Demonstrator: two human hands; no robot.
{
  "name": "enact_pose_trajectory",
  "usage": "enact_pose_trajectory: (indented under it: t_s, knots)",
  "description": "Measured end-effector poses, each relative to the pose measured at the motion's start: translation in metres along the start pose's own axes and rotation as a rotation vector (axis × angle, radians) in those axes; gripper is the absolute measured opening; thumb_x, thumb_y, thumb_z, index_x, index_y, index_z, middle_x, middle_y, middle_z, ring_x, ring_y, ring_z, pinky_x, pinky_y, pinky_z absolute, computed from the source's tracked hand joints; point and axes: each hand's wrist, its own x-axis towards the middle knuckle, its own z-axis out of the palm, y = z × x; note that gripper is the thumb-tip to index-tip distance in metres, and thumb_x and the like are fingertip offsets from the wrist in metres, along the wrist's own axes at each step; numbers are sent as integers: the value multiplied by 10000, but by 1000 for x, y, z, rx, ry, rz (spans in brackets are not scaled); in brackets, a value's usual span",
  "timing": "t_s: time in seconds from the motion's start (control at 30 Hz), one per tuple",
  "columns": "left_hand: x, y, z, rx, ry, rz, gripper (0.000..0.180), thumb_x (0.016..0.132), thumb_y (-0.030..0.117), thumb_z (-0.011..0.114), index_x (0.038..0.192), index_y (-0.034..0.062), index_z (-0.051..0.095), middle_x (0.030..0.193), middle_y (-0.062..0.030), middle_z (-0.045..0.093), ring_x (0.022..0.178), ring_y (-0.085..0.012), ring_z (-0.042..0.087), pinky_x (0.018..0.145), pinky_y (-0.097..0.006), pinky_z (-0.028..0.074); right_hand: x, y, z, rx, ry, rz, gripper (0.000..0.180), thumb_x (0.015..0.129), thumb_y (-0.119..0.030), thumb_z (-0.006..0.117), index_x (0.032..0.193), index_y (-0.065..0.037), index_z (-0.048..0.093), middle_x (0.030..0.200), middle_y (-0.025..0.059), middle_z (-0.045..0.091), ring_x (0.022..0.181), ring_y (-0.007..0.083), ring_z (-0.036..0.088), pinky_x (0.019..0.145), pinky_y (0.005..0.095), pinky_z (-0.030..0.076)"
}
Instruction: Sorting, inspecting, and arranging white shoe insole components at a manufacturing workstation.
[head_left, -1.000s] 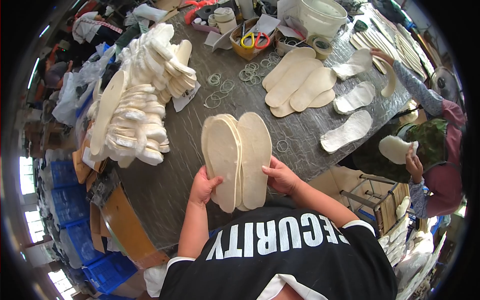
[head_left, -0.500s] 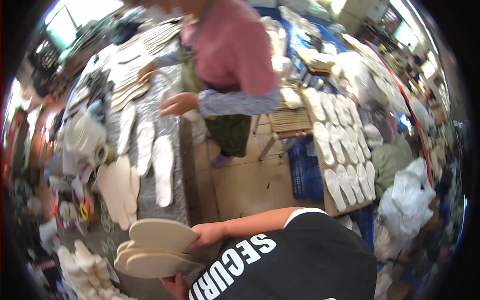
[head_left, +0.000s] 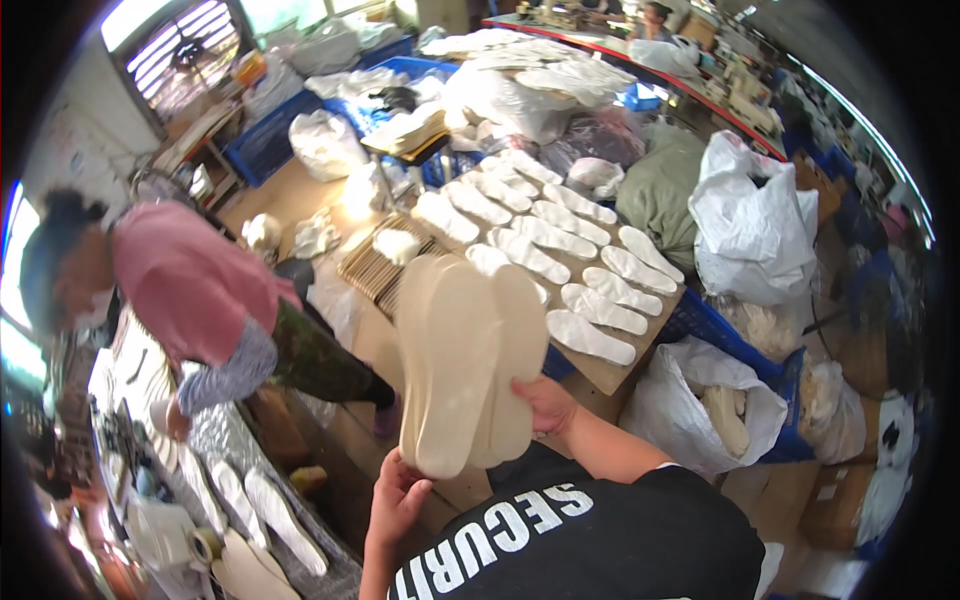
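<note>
A big wooden board (head_left: 610, 375) is sitting in the middle of the room, and rows of white insoles (head_left: 560, 255) are lying flat on it, side by side. Around it, fat white bags (head_left: 750, 215) and blue crates (head_left: 720, 325) are piling up. On the left, another person in a pink top (head_left: 185, 285) is bending over a grey work table (head_left: 225, 440), where more shoe shapes are lying.

Right in front, a stack of cream insoles (head_left: 465, 365) is standing up on end in the air, fanned out a little like cards. It is hanging between the person's chest and the board, not touching either one.

The right hand (head_left: 545, 405) is pinching the stack at its lower right edge, with the fingers curled tight around the back. The left hand (head_left: 400, 500) is sitting just under the bottom tip, with the palm cupped and the fingers spread loose. It looks like it is only propping the stack, not gripping it.

To do this well, I think the left palm should be staying under the bottom so no piece is slipping out. The right hand should be squeezing evenly, and the edges should be getting lined up before the stack goes down anywhere
</note>
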Motion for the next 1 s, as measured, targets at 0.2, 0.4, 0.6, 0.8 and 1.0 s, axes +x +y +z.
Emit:
enact_pose_trajectory:
  t_s: [0.2,0.4,0.6,0.8,1.0]
  knots:
    - [104,-79,20,20,-141,-233,292,905,129,564,1163,8,497,908,-71,618,792,-145,610,722,-284,503,3,-154,-70,-2,310,-647,412,910,-103,544,1293,-14,423,1241,130,537,1125,287,543,970,426,445]
    - [165,-173,18,585,-195,-647,352,827,273,662,1063,17,606,931,-163,672,891,-267,654,773,-344,507,55,-346,-161,-151,544,-962,401,909,-123,549,1279,-15,440,1224,120,547,1120,264,542,971,405,437]
    - [256,-188,19,628,-118,-876,335,832,276,656,1041,17,616,914,-154,674,873,-253,655,763,-341,509,96,-518,-227,-114,751,-1161,394,908,-63,520,1282,6,421,1222,144,531,1106,289,548,945,418,457]
    - [328,-180,23,628,-58,-946,319,836,279,650,1018,18,626,898,-145,677,855,-240,656,753,-338,511,128,-651,-255,-356,1042,-1249,371,893,-26,498,1249,63,442,1209,187,536,1074,297,571,891,411,490]
    - [359,-172,26,647,-63,-996,306,840,282,644,996,18,636,882,-136,679,837,-226,658,743,-335,514,213,-736,-310,-886,1187,-625,585,903,-363,516,1346,-4,387,1374,193,412,1261,296,409,1019,398,335]
